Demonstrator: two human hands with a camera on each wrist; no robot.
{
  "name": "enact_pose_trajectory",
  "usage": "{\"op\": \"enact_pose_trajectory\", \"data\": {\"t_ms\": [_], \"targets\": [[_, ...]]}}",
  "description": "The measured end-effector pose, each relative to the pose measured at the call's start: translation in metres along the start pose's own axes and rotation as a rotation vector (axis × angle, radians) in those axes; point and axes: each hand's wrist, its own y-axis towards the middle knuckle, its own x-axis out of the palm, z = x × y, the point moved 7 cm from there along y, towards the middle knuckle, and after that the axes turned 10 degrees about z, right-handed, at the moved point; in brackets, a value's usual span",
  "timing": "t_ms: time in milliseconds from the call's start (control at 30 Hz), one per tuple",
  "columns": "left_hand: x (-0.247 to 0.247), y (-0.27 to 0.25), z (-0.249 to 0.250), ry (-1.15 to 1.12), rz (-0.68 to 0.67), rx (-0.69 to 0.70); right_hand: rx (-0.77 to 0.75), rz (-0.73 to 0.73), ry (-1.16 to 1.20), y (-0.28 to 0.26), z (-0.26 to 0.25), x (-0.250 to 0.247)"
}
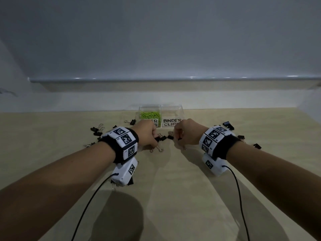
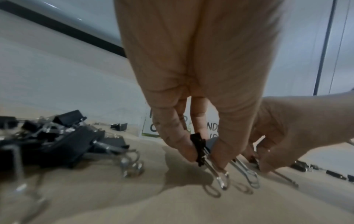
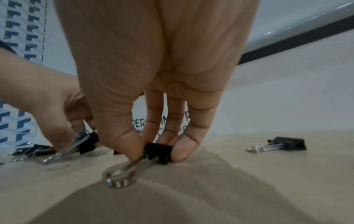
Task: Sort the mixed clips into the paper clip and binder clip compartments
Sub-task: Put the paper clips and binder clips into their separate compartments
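A clear two-part box stands at the table's back; its left compartment (image 1: 150, 114) holds green paper clips, and the right one (image 1: 172, 110), labelled BINDER CLIPS, looks bare. In front of the box my left hand (image 1: 155, 141) (image 2: 205, 159) pinches a black binder clip (image 1: 159, 139) (image 2: 199, 149) between thumb and fingers, its silver handles hanging down just above the table. Close beside it, my right hand (image 1: 177, 140) (image 3: 158, 156) pinches another black binder clip (image 3: 158, 153), whose handles touch the tabletop.
Several black binder clips lie loose on the wooden table: a pile to the left (image 1: 97, 130) (image 2: 67, 141), one by the box (image 1: 132, 121), and more to the right (image 1: 228, 125) (image 3: 287, 144). A white wall with a ledge (image 1: 173, 80) rises behind the box.
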Motion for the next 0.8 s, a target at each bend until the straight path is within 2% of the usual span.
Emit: {"op": "enact_pose_trajectory", "data": {"t_ms": [100, 200, 300, 400, 567, 633, 733, 800], "targets": [[-0.021, 0.014, 0.015, -0.074, 0.056, 0.010, 0.007, 0.076, 0.105, -0.004, 0.007, -0.018], [-0.051, 0.040, 0.034, -0.141, 0.214, 0.007, 0.062, 0.261, 0.287, 0.001, 0.017, -0.053], [-0.064, 0.067, 0.049, -0.136, 0.329, 0.000, 0.079, 0.429, 0.331, 0.019, 0.021, -0.080], [-0.053, 0.084, 0.051, -0.065, 0.329, -0.005, 0.110, 0.517, 0.315, 0.039, 0.025, -0.084], [-0.046, 0.069, 0.033, -0.048, 0.333, 0.024, 0.099, 0.484, 0.216, 0.044, 0.022, -0.065], [-0.033, 0.053, 0.030, 0.010, 0.226, 0.079, 0.020, 0.441, 0.185, 0.034, 0.010, -0.056], [0.005, 0.028, 0.027, 0.134, -0.041, 0.095, -0.067, 0.173, 0.012, 0.020, -0.014, -0.020], [0.017, 0.022, 0.025, 0.154, -0.086, 0.089, -0.054, 0.031, -0.115, 0.015, -0.025, -0.001]]}}
